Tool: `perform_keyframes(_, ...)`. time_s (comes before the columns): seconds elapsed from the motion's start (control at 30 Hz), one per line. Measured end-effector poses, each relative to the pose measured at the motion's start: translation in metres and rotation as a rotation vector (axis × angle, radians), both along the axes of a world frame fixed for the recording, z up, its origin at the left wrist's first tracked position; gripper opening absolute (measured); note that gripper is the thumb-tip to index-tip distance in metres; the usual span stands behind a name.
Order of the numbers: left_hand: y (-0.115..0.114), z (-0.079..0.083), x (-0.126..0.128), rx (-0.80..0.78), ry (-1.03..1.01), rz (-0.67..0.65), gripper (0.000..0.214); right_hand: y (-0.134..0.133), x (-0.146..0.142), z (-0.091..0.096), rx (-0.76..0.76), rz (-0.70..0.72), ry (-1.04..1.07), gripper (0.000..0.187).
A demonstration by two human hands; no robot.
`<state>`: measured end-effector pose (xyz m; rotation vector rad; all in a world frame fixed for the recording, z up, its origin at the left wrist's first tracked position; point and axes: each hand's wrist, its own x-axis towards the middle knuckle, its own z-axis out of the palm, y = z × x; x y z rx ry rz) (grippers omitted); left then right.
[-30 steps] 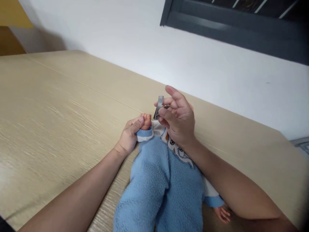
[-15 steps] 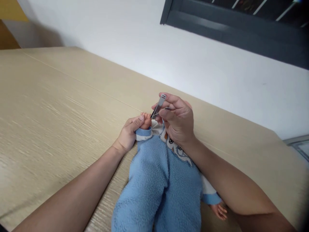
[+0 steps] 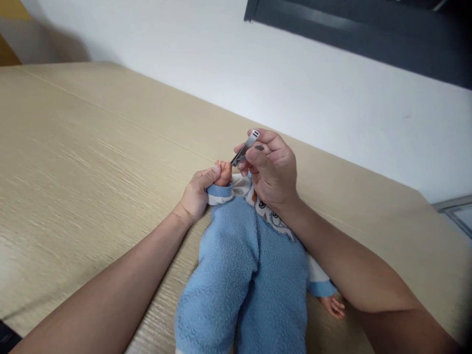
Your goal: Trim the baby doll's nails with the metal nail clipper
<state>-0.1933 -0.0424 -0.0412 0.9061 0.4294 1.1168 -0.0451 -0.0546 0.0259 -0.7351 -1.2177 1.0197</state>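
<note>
A doll (image 3: 224, 246) in a fuzzy blue and white suit lies on the wooden table. My left hand (image 3: 199, 189) is closed on the doll's hand (image 3: 223, 173), thumb pressed against it just above the blue cuff. In my right hand (image 3: 275, 169) is a silver nail clipper (image 3: 246, 146), pinched between thumb and fingers. Its jaw end points down-left and is at the doll's fingers; whether it touches them I cannot tell. The doll's other hand (image 3: 332, 306) rests under my right forearm. My right hand and wrist hide the doll's upper body and head.
The pale wooden table (image 3: 92, 162) stretches to both sides. Behind it stands a white wall (image 3: 191, 59) with a dark-framed window (image 3: 332, 29). A grey-framed object (image 3: 455, 209) is at the right edge, and something dark (image 3: 8, 339) at the lower left corner.
The whole view has shifted, so the hands and doll appear slightly higher. My right thumb and the clipper's lever have changed angle a little; both hands keep their holds.
</note>
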Motion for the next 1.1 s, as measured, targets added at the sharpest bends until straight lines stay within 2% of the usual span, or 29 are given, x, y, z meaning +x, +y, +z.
perform_keyframes(0.4, 0.0013, -0.0037, 0.0005, 0.011, -0.019, -0.016, 0.04, 0.0024, 0.0029, -0.0033, 0.028, 0.02, -0.039, 0.048)
perform_keyframes(0.67, 0.002, -0.0038, 0.001, 0.053, -0.03, -0.004, 0.039, 0.0015, 0.0029, -0.0034, 0.031, -0.019, -0.03, 0.044)
perform_keyframes(1.1, 0.002, -0.0062, 0.0014, 0.021, 0.011, 0.006, 0.039, 0.0022, 0.0037, -0.0069, 0.066, -0.071, -0.135, 0.052)
